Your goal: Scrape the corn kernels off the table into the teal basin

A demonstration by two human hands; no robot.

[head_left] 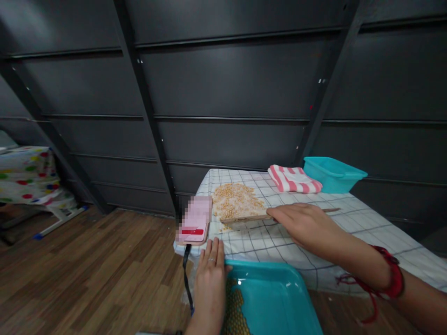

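My right hand is closed around a flat wooden strip, whose thin end sticks out past the hand to the right. The strip's long edge lies along the near side of a heap of yellow, bean-like grains mixed with paler bits on the table. My left hand lies flat with fingers stretched forward, over the left back corner of a teal tray; its thumb is at the rim. Greenish-yellow, bean-like grains lie in the tray's left side, partly hidden by that hand.
A pink phone lies left of the heap, with a black strap hanging below. Behind, on the checked tablecloth, are a red-and-white striped towel and a teal basin. A dark panelled wall stands behind the table.
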